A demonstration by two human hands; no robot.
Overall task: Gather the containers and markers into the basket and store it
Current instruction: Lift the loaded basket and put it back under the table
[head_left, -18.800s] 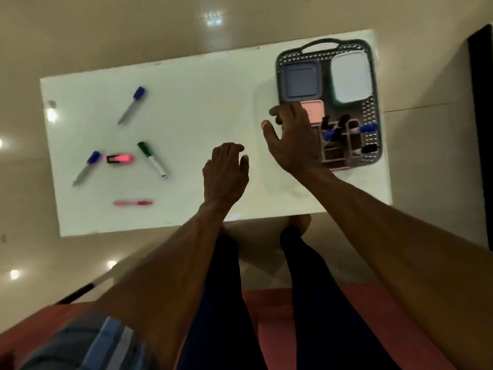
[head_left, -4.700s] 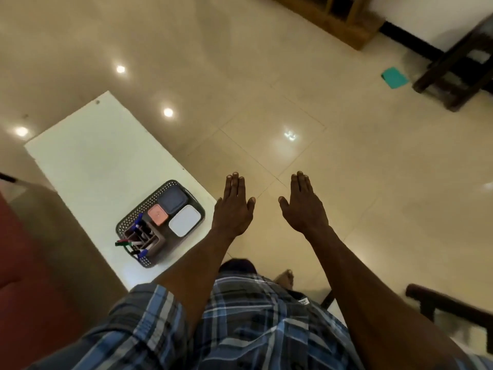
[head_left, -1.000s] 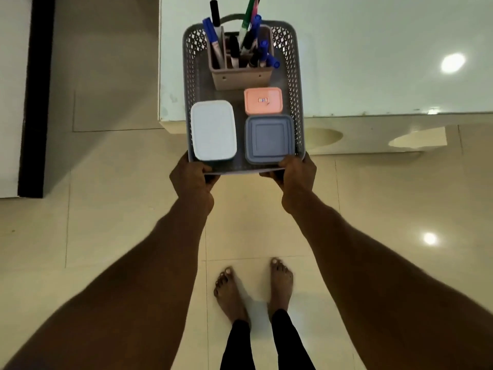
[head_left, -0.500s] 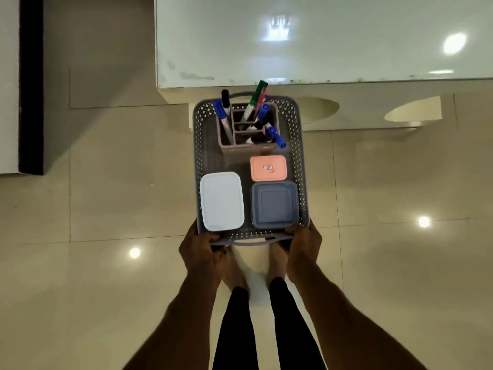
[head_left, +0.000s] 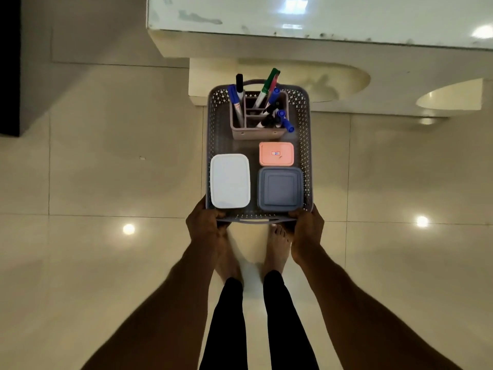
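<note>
Head cam: left hand [head_left: 204,225] and right hand [head_left: 306,227] curl around basket [head_left: 304,145] near corners; long axis points away, toward table [head_left: 320,12].

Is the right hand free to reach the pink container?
Probably not: the right hand grips the basket corner, the left hand the other. The pink container itself lies uncovered.

Grey basket [head_left: 304,145] holds lidded containers [head_left: 230,180], upright markers [head_left: 262,93]
</note>
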